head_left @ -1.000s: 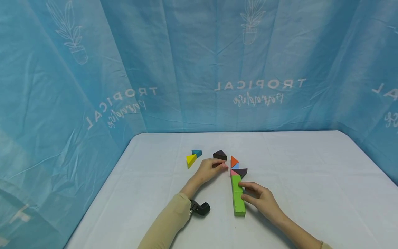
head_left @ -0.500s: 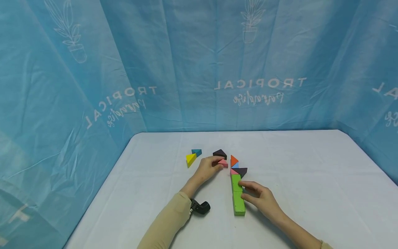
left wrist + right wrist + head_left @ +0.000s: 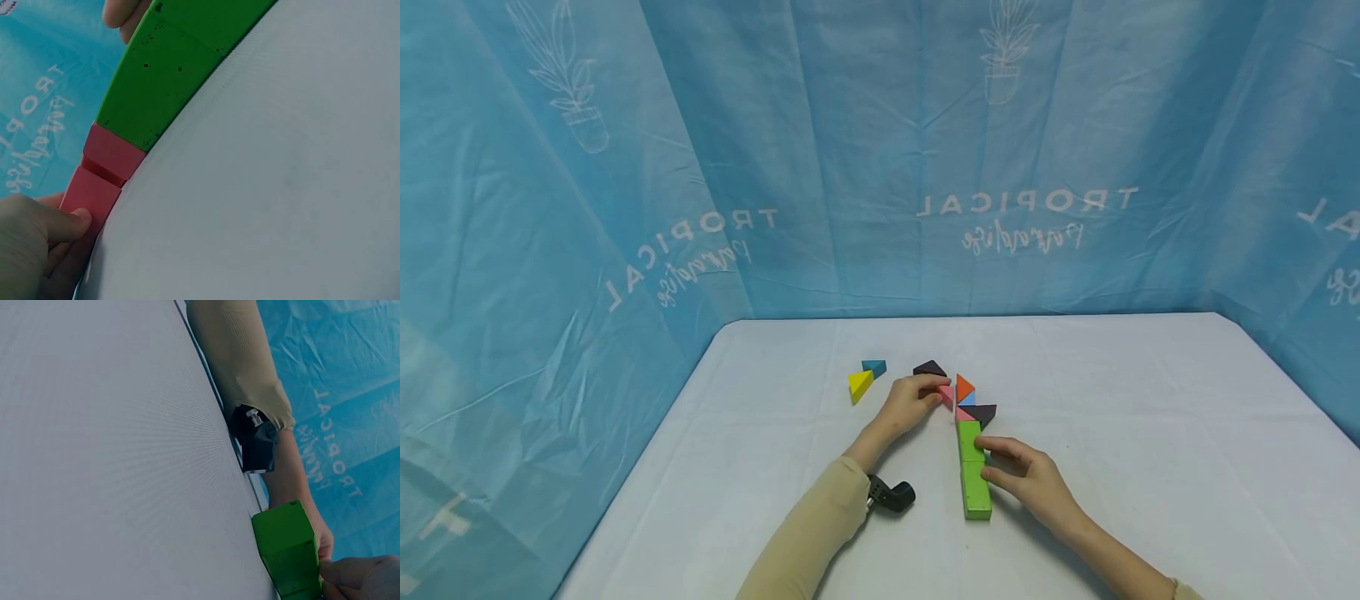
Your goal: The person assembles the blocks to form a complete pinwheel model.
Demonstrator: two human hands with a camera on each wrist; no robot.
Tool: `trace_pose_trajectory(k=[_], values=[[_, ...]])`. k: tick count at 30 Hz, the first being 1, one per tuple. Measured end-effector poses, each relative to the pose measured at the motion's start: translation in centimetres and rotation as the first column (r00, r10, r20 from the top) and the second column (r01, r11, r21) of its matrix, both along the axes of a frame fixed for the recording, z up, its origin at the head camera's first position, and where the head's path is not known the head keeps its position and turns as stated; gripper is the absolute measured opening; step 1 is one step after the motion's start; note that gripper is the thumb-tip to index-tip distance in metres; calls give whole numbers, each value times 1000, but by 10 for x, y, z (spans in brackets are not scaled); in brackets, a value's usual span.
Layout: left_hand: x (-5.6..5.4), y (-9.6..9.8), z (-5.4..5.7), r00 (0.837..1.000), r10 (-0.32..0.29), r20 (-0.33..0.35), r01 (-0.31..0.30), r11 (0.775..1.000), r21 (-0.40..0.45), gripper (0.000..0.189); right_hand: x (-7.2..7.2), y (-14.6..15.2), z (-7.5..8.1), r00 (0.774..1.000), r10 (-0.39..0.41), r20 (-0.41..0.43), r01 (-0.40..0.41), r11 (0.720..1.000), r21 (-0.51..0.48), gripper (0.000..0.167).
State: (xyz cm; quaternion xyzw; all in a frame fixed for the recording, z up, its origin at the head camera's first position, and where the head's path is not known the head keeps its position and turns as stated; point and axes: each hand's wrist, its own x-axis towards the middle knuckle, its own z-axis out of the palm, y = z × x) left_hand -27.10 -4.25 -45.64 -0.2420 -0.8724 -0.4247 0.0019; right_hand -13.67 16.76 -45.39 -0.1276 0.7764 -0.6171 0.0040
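My left hand point(image 3: 912, 402) pinches a pink triangular block point(image 3: 947, 395) between thumb and fingers. It stands just left of a short column of triangles: orange point(image 3: 964, 388), light blue point(image 3: 969, 400), dark brown point(image 3: 980, 412) and another pink one point(image 3: 963, 414). Directly below these, two green blocks point(image 3: 975, 492) lie end to end. Fingertips of my right hand point(image 3: 1033, 485) rest against their right side, thumb and index both on that side. In the left wrist view, the held pink block point(image 3: 91, 194) sits close to the pink block point(image 3: 112, 152) at the green end.
A dark brown triangle point(image 3: 929, 367) lies behind my left hand, partly covered by it. Farther left are a yellow triangle point(image 3: 861, 385) and a teal one point(image 3: 875, 367). A black wrist camera point(image 3: 892, 495) hangs at the left sleeve. Blue printed curtains point(image 3: 865, 167) surround the white table point(image 3: 1112, 375).
My left hand has turned the pink triangle and shifted it slightly right, closer to the column of triangles. My right hand and the green blocks have stayed in place.
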Motion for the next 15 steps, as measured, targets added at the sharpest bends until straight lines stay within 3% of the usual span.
trace_pose_trajectory(k=[15], values=[[-2,3,-1,1000,2,-13,-2,1000,23,28,0,0,-1,1000,-1,22,1,1000,-3,40]])
